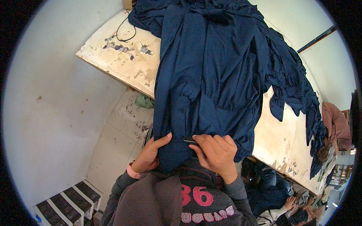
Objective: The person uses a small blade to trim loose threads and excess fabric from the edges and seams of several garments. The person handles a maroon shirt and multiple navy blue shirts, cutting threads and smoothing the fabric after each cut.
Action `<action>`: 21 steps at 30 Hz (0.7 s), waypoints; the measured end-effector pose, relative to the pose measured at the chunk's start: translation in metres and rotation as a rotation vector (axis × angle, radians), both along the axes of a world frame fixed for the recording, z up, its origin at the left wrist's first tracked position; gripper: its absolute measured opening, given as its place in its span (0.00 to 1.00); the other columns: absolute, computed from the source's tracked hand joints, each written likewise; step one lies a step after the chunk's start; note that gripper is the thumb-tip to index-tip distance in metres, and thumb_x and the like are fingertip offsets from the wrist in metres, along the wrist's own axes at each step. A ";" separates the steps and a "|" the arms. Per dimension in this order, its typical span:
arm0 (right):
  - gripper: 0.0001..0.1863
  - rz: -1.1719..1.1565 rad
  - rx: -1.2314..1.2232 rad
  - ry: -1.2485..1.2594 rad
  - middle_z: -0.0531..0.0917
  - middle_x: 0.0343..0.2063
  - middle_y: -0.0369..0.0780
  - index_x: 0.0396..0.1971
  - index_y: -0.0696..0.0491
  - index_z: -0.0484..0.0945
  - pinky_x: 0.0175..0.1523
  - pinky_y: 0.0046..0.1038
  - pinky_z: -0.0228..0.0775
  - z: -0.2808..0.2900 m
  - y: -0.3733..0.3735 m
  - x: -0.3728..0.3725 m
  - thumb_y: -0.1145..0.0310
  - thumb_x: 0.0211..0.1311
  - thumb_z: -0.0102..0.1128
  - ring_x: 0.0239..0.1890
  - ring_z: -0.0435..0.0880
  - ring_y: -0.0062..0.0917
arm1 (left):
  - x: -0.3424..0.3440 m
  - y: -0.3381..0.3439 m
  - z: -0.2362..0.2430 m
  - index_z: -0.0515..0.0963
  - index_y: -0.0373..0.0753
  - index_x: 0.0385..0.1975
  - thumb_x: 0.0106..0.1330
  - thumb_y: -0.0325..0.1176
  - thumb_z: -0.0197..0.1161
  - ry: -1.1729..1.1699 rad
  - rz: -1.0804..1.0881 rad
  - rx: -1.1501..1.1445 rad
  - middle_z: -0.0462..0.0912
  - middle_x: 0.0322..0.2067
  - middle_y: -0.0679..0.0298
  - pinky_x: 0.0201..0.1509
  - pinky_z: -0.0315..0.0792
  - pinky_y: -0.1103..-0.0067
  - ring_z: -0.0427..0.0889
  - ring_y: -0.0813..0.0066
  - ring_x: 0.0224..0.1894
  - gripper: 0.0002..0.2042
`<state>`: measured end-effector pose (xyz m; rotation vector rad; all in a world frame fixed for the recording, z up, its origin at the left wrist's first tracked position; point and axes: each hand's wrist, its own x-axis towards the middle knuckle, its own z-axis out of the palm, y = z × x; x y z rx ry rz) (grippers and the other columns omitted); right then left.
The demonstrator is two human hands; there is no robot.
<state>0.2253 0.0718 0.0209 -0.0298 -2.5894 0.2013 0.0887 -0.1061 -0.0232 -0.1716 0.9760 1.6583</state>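
Observation:
A navy blue garment (226,56) with gathered seams and a buttoned placket drapes over the table's near edge toward my lap. My left hand (149,155) grips its lower left edge, thumb on top and the other fingers partly hidden behind the cloth. Between the thumb and fingers of my right hand (218,152) is a slim black tool (188,140) with a pale metal edge. Its tip points left and lies at the placket, near a small button or buttonhole. My fingers cover the rest of the tool, so its exact kind is unclear.
The pale, stained table (109,64) extends behind the garment, with a black cord (126,38) at its far left. More navy cloth (290,71) hangs across the right side. A black-and-white slatted stool (69,203) stands lower left. Another person's hand (290,203) shows lower right.

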 end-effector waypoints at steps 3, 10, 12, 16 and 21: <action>0.14 0.015 0.013 0.000 0.83 0.30 0.28 0.39 0.47 0.85 0.30 0.27 0.58 -0.002 -0.002 -0.003 0.60 0.55 0.73 0.25 0.75 0.19 | -0.001 -0.002 -0.001 0.71 0.31 0.64 0.73 0.39 0.65 -0.009 -0.017 -0.024 0.83 0.55 0.54 0.59 0.80 0.69 0.85 0.64 0.54 0.25; 0.12 -0.026 -0.294 0.040 0.83 0.27 0.31 0.38 0.48 0.84 0.30 0.27 0.59 -0.004 0.006 -0.014 0.63 0.55 0.74 0.24 0.78 0.22 | -0.007 -0.003 -0.015 0.68 0.30 0.66 0.70 0.37 0.67 0.145 -0.045 -0.042 0.80 0.58 0.54 0.62 0.76 0.71 0.82 0.65 0.56 0.29; 0.12 -0.052 -0.399 0.052 0.83 0.27 0.32 0.39 0.49 0.84 0.30 0.27 0.60 -0.004 0.007 -0.019 0.65 0.55 0.74 0.24 0.78 0.24 | -0.011 0.002 -0.017 0.67 0.30 0.67 0.68 0.37 0.69 0.323 -0.013 0.002 0.79 0.60 0.54 0.63 0.74 0.71 0.81 0.65 0.58 0.31; 0.12 -0.069 -0.545 0.067 0.84 0.28 0.34 0.39 0.50 0.84 0.30 0.28 0.62 -0.014 0.011 -0.027 0.66 0.56 0.75 0.24 0.80 0.27 | -0.027 0.021 -0.033 0.66 0.31 0.68 0.66 0.36 0.71 0.294 0.153 0.041 0.79 0.60 0.55 0.65 0.73 0.70 0.80 0.64 0.59 0.33; 0.12 -0.117 -0.587 0.108 0.86 0.29 0.36 0.39 0.51 0.84 0.29 0.29 0.64 -0.032 0.016 -0.036 0.65 0.57 0.74 0.25 0.83 0.27 | -0.026 0.030 -0.017 0.68 0.35 0.68 0.66 0.36 0.69 0.169 0.006 -0.030 0.78 0.61 0.54 0.63 0.76 0.66 0.82 0.61 0.58 0.31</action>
